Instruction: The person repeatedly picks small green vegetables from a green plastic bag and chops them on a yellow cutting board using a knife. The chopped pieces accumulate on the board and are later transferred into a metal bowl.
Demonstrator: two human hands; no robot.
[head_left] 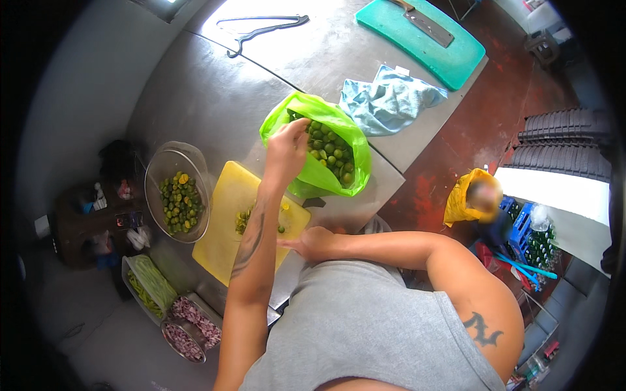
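Note:
My left hand (287, 144) reaches to the near-left side of a bright green plastic bag (355, 140), its bent fingers over the small green limes (329, 146) inside. What those fingers hold, if anything, is hidden. My right hand (314, 244) is low by the near-right edge of a yellow cutting board (222, 195), fingers curled and one pointing left; anything in its grip cannot be made out. Several cut lime pieces (242, 220) lie on the board, partly behind my left forearm. A round metal strainer (151, 195) left of the board holds many cut limes (181, 202).
On the steel table (189, 91) lie a light blue cloth (391, 101), a black hanger (274, 27) and a teal cutting board (460, 62) with a cleaver (427, 27). Containers of chopped purple onion (195, 319) and green vegetables (150, 287) stand lower left. Bottle crates (518, 225) are right.

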